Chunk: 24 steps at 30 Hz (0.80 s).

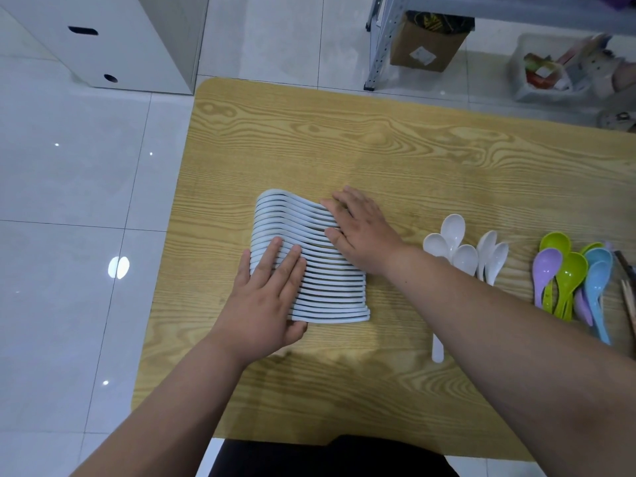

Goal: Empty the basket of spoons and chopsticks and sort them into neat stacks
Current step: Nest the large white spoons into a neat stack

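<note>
Dark clothing (330, 456) is seen at the bottom edge, nearest the camera, and two bare forearms reach forward from it over a wood-grain table (395, 149). At the middle of the table a row of pale blue spoons (320, 266) lies nested on edge, one against the next, running from the far left to the near right. The left hand (265, 301) is laid flat on the near left part of the row, its fingers (292, 266) extended and held close together, the thumb tucked at the near end of the row. The right hand (361, 232) is pressed on the far right part of the row, its fingers (339, 206) spread slightly and flat; nothing is pinched by either hand. To the right, well apart from the row, a loose cluster of white spoons (461, 251) rests bowl-up, and farther right lies a group of coloured spoons (571, 277) (green, purple and blue). Chopsticks (628, 287) are partly seen at the right edge. Beyond the table, on the tiled floor (69, 166), a cardboard box (430, 43) carries a white label, whose writing cannot be read.
</note>
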Tool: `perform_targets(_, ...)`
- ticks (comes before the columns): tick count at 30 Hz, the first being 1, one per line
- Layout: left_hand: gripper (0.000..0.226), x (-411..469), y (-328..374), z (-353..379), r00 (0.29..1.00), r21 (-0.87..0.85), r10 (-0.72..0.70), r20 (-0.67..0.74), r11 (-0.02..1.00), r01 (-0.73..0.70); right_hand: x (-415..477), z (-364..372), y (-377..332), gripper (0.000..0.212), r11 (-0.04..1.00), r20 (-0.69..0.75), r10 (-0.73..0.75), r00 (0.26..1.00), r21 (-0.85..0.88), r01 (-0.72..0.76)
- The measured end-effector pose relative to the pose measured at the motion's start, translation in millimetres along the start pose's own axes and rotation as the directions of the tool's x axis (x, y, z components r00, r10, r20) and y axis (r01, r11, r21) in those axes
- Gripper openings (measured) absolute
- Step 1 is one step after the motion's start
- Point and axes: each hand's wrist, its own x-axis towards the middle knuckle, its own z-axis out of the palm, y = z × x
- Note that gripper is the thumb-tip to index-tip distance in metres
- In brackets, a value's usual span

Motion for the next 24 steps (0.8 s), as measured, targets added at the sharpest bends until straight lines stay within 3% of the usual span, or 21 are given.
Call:
perform_targets(8,0.098,-1.1,-1.6,0.0,0.998,0.067,0.02,0.056,0.997,-0.024,-0.5,-0.7,1.1,0.075,1.0,0.004,-0.006,1.0,-0.006,0.006)
perform_targets(18,0.098,-0.4,3.6,-2.9,1.0,0.026,-0.019,0.021,0.999,0.018,-2.2,-2.1,-1.7,0.062,1.0,-0.083,-0.015,0.996,-0.029,0.013)
perform_targets(24,0.099,-1.1,4.3,-7.2,1.0,0.064,-0.014,0.003,0.998,0.014,0.5,-5.2,-4.2,0.069,0.999,-0.107,-0.043,0.993,-0.027,0.04)
